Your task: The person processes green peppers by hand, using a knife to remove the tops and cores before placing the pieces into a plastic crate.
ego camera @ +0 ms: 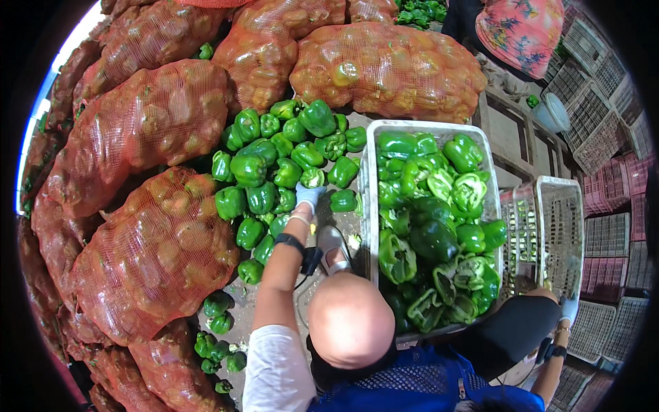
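Note:
My left hand [310, 196], in a pale glove, reaches into a heap of green bell peppers [262, 159] on the floor. It is closed around a green bell pepper [312, 178] whose pale end faces up; some fingers are hidden. Low at the right, my right hand [569, 310], also gloved, is at the near corner of a white slatted plastic crate [581, 247]. Whether it grips the rim is unclear. Between my arms stands a white plastic crate [368, 170] full of green peppers, several of them broken or cut open with pale insides showing.
Red mesh sacks [154, 252], bulging with produce, surround the heap left and behind. Loose peppers [211, 345] lie at lower left. Stacked crates [607, 234] line the right, near a white bucket [551, 113] and a wooden frame [507, 123]. Another person's floral clothing [520, 33] shows top right.

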The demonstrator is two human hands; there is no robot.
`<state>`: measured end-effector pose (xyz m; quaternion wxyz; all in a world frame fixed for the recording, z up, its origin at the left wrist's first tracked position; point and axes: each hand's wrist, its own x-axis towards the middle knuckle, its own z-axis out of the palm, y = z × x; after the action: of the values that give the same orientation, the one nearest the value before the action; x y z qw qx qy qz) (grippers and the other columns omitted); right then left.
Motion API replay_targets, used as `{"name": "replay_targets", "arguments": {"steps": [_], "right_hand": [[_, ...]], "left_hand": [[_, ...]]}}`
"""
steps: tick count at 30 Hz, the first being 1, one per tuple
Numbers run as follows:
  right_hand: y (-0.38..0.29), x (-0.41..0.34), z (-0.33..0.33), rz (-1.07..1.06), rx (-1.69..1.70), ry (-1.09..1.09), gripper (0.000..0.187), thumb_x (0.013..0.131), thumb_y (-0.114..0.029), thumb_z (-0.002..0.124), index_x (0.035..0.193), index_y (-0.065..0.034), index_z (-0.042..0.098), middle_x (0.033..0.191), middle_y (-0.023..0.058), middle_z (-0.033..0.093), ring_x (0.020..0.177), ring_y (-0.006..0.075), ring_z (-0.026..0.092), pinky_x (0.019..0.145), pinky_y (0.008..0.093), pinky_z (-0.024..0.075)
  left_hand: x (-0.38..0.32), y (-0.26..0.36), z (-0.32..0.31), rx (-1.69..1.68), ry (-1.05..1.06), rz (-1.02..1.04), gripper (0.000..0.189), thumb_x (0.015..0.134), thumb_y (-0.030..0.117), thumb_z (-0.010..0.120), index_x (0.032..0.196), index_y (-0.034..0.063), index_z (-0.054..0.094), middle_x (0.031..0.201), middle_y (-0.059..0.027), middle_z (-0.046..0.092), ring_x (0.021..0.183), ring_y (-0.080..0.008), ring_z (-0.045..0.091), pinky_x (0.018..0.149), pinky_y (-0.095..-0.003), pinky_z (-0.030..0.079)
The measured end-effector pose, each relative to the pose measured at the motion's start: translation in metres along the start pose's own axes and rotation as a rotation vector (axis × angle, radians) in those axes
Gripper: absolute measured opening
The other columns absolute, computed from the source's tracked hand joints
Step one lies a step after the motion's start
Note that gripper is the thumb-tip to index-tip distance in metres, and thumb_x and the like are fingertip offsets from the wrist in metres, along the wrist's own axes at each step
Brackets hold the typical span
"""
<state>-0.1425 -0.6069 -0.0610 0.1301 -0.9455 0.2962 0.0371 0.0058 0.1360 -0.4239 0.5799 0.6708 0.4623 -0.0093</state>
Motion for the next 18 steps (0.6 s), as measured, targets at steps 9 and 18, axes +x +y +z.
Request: {"name": "replay_targets", "arguments": {"steps": [9, 18], "right_hand": [[-0.126, -0.001, -0.039, -0.143, 0.049, 0.105, 0.028, 0.091, -0.012, 0.064, 0.115, 0.0026, 0.063, 0.081, 0.0052, 0.059, 0.072, 0.0146, 0.05, 0.068, 0.0325, 0.0461], [-0.164, -0.055, -0.085, -0.508, 0.701, 0.185, 0.042, 0.096, -0.011, 0.061, 0.137, 0.0, 0.058, 0.125, 0.0088, 0.067, 0.106, 0.0109, 0.061, 0.094, 0.027, 0.0477]], "left_hand": [[0.051, -0.042, -0.059, -0.463, -0.084, 0.012, 0.036, 0.085, 0.011, 0.061, 0.121, 0.0045, 0.061, 0.099, -0.0085, 0.067, 0.087, -0.0224, 0.063, 0.077, -0.0342, 0.052], [-0.161, 0.179, -0.1, -0.343, -0.669, 0.138, 0.041, 0.085, 0.021, 0.064, 0.124, 0.0139, 0.054, 0.123, -0.01, 0.06, 0.113, -0.0309, 0.057, 0.093, -0.0613, 0.045]]}}
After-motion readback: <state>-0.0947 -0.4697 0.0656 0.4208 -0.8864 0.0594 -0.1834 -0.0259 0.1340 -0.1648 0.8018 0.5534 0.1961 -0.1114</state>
